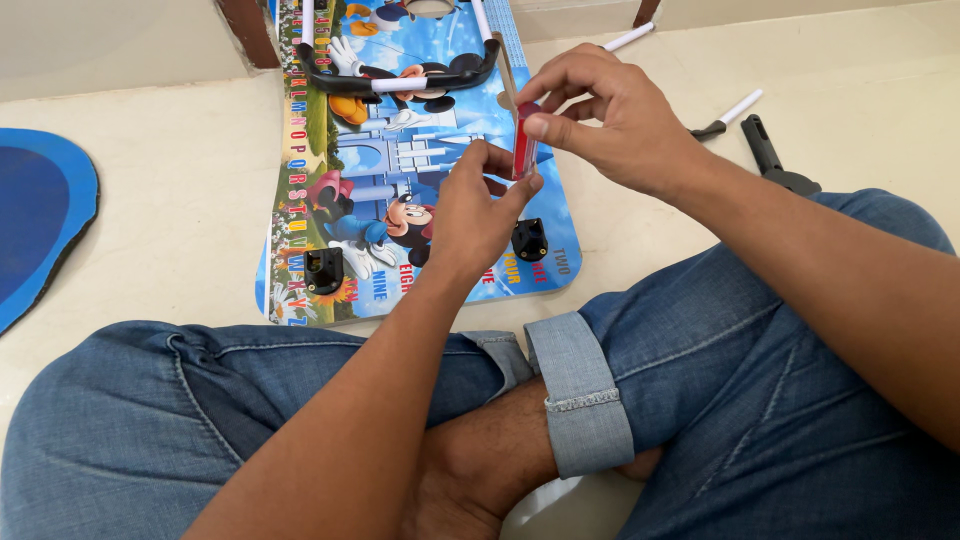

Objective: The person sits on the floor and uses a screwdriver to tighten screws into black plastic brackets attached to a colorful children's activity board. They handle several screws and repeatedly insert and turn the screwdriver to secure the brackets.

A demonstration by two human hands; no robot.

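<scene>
1. I'm looking down from the head cam at both hands, which meet over the right edge of a colourful cartoon board [400, 150] lying flat on the pale floor [170, 200].
2. L hand [470, 215]: fingers curled together, thumb and fingertips pinching the lower end of a small red piece [524, 150]. It hangs over the board's right half, near the bottom edge.
3. R hand [610, 120]: comes in from the right, thumb and forefinger clamped on the upper part of the same red piece, other fingers arched above it.
4. Red piece: narrow, stands roughly upright, held between both hands just at the board's right edge. Can't tell if its lower end touches the board; the L hand hides that bit.
5. Board: printed w/ cartoon figures, a castle and a strip of letters down its left edge. Two small black brackets sit near its bottom edge: one toward the bottom-left corner [325, 270], one toward the bottom-right corner [529, 240], just beside the L hand.
6. A black U-shaped frame w/ white tube sections [400, 80] lies across the board's top part.
7. On the floor, right of the board, well apart from it: a black-and-white leg piece [730, 115] and a black flat bracket piece [770, 160]. Another white tube end [628, 38] lies near the top, beyond the R hand.
8. A blue oval panel w/ dark rim [40, 220] lies at the left edge of view.
9. I sit cross-legged in blue jeans [700, 380], cuff rolled, bare foot tucked below.
</scene>
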